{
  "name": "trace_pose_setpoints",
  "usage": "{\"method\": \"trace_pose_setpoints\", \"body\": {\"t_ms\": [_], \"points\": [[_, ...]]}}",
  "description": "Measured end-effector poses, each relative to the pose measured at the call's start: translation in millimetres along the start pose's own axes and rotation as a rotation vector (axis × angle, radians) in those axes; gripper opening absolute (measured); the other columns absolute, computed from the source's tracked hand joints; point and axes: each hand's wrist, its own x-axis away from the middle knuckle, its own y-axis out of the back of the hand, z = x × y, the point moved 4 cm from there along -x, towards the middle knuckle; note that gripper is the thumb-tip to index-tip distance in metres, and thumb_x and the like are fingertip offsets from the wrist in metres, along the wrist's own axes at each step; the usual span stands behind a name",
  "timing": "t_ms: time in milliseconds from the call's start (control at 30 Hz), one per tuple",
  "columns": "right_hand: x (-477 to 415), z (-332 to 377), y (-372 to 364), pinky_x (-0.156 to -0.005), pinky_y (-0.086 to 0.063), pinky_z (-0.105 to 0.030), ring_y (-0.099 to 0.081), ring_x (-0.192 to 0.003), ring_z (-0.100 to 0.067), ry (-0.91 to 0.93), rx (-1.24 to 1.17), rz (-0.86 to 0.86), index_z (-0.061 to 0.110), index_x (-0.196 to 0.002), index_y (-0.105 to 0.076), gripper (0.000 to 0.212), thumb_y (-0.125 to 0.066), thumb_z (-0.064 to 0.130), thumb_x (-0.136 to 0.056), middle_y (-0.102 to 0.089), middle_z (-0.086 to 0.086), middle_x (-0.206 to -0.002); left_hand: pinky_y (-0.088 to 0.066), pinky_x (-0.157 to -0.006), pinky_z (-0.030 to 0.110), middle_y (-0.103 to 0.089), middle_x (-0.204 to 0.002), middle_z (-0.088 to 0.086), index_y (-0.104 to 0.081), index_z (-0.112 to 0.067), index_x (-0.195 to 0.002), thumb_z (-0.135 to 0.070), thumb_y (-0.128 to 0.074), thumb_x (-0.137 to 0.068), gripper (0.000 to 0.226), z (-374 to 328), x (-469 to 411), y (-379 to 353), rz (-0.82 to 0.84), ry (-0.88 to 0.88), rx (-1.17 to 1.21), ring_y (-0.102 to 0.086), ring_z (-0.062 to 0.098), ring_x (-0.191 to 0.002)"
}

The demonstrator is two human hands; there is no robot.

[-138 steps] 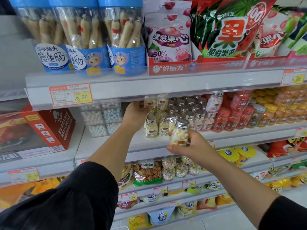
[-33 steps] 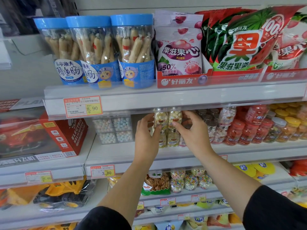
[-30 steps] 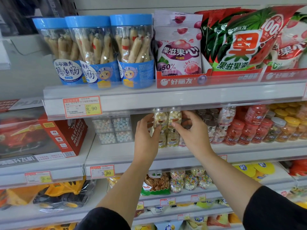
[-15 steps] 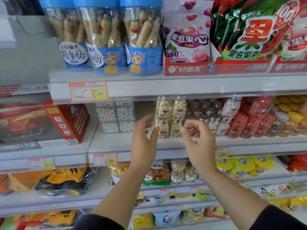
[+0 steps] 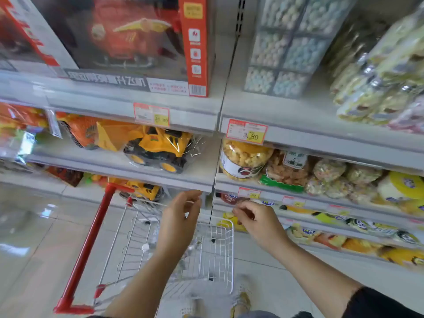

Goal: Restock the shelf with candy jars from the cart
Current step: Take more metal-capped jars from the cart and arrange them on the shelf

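Note:
A wire shopping cart (image 5: pixel 215 246) with a red handle (image 5: pixel 88 246) stands below me on the tiled floor. Inside it I make out at least one small jar with a silver lid (image 5: pixel 145 247), blurred. My left hand (image 5: pixel 181 222) hangs over the cart basket with loosely curled fingers and holds nothing. My right hand (image 5: pixel 257 222) hovers at the cart's right rim, fingers loosely curled, also holding nothing. The stocked small candy jars (image 5: pixel 376 88) stand at the upper right on the white shelf (image 5: pixel 286 115), blurred.
Clear boxes of pale candy balls (image 5: pixel 284 49) stand left of those jars. A red toy box (image 5: pixel 128 42) and yellow toy trucks (image 5: pixel 158 150) fill the left bay. Snack tubs and bags (image 5: pixel 245 161) line the lower right shelves. My feet show by the cart.
Both hands let go of the jars on the shelf and dropped down toward the cart. My view swung down and left, from the candy shelf to the cart.

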Motion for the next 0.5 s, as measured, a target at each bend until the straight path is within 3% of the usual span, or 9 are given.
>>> {"method": "trace_pose_setpoints", "body": {"t_ms": [67,167,300,400,500], "points": [[-1,-16,-45,-0.07,-0.05,-0.034,-0.064,-0.07,-0.011,-0.096,0.04,0.12,0.035,-0.083,-0.066,0.013,-0.065,0.028,-0.093,-0.069,0.009,-0.074,-0.048,-0.068,0.013,-0.068,-0.095,-0.009,-0.066,-0.028,-0.107,-0.014,-0.061,-0.096,0.018,47,8,15,0.02,0.083,-0.034,-0.063,-0.001,-0.082],[-2,-46,-106,-0.076,-0.051,-0.029,-0.063,-0.078,-0.006,-0.196,0.135,0.292,0.03,-0.094,-0.069,0.004,-0.065,0.029,-0.092,-0.068,0.012,-0.084,-0.048,-0.067,0.017,-0.07,-0.094,-0.01,-0.066,-0.029,-0.106,-0.014,-0.061,-0.095,0.02,114,17,30,0.047,0.208,-0.093,-0.064,0.0,-0.077],[-7,-100,-181,-0.086,-0.052,-0.03,-0.064,-0.093,-0.011,-0.309,0.259,0.485,0.024,-0.114,-0.066,0.024,-0.064,0.033,-0.092,-0.066,0.007,-0.106,-0.052,-0.08,0.025,-0.069,-0.104,-0.007,-0.065,-0.025,-0.115,-0.016,-0.062,-0.094,0.023,203,24,29,0.167,0.373,-0.224,-0.065,0.006,-0.086],[-13,-144,-233,-0.091,-0.05,-0.032,-0.061,-0.106,-0.015,-0.329,0.376,0.602,0.023,-0.123,-0.062,0.033,-0.063,0.035,-0.093,-0.062,0.005,-0.122,-0.05,-0.087,0.027,-0.065,-0.121,-0.002,-0.061,-0.026,-0.127,-0.026,-0.063,-0.093,0.035,271,30,13,0.304,0.518,-0.351,-0.065,0.016,-0.101],[-25,-184,-283,-0.099,-0.045,-0.034,-0.053,-0.122,-0.018,-0.287,0.474,0.69,0.023,-0.135,-0.054,0.041,-0.058,0.035,-0.095,-0.053,0.002,-0.138,-0.038,-0.101,0.032,-0.054,-0.138,0.004,-0.048,-0.029,-0.142,-0.035,-0.059,-0.095,0.048,332,29,-10,0.466,0.601,-0.553,-0.052,0.025,-0.126]]}}
